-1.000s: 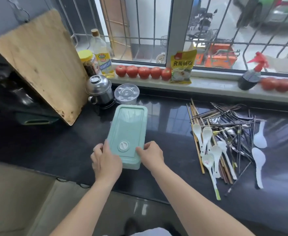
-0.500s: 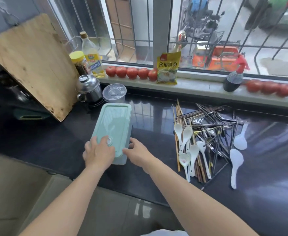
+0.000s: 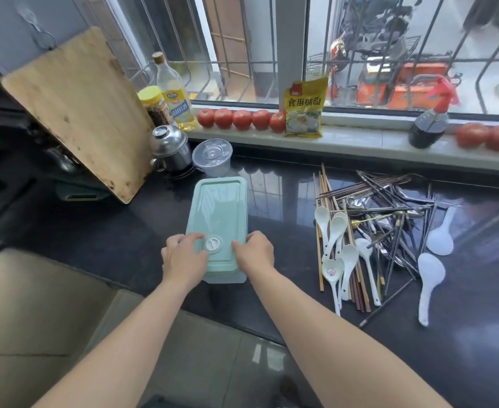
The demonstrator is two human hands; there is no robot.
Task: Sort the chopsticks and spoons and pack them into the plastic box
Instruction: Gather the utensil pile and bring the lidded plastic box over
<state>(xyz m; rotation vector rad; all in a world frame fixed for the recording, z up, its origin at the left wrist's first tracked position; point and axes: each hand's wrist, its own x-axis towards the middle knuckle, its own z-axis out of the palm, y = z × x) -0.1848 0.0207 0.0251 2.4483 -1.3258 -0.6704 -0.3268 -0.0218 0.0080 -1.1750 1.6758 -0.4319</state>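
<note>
A pale green plastic box (image 3: 219, 213) with its lid on lies lengthwise on the black counter. My left hand (image 3: 183, 259) rests on the lid's near left corner, fingers curled over the edge beside the round white vent. My right hand (image 3: 255, 253) grips the near right corner. To the right lies a mixed pile: wooden chopsticks (image 3: 320, 231), dark and metal chopsticks (image 3: 395, 207), several white ceramic spoons (image 3: 335, 240) and two white plastic rice spoons (image 3: 429, 275).
A wooden cutting board (image 3: 77, 113) leans at the left. A steel pot (image 3: 170, 148) and a clear lidded cup (image 3: 212, 157) stand behind the box. Bottles, tomatoes (image 3: 241, 119), a yellow packet and a spray bottle (image 3: 428, 125) line the sill. The counter's front edge (image 3: 142, 293) runs under my forearms.
Both hands have shifted on the near end of the box; my left hand moved off the vent to the left corner, and my right hand now holds the right corner.
</note>
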